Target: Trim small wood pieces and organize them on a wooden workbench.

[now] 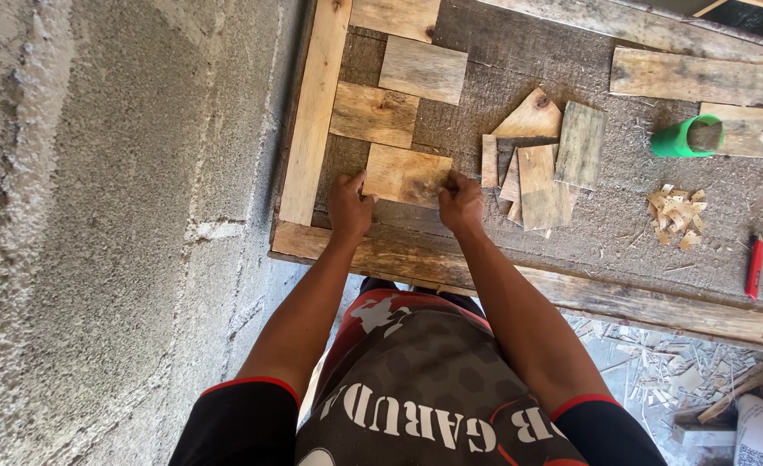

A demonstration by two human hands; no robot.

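Risk: your left hand (348,205) and right hand (460,203) pinch the wood piece (406,175) near the bench's (571,298) front-left corner; uneven pressure skews it against its neighbours.

My arms are bare below short black sleeves (243,423) edged in red. My shirt (416,380) is dark with a grey hexagon pattern, red panels and white lettering.

The concrete wall (97,216) closes off the counter's (623,233) left edge, just beyond the upright frame board (312,112). Laid planks (399,95) fill the ground above the left hand (349,207). A heap of offcuts (537,168) sits just beside the right hand (461,203). Open sawdust lies between the offcuts, green cup (684,138), wood chips (677,216) and red knife (754,266).
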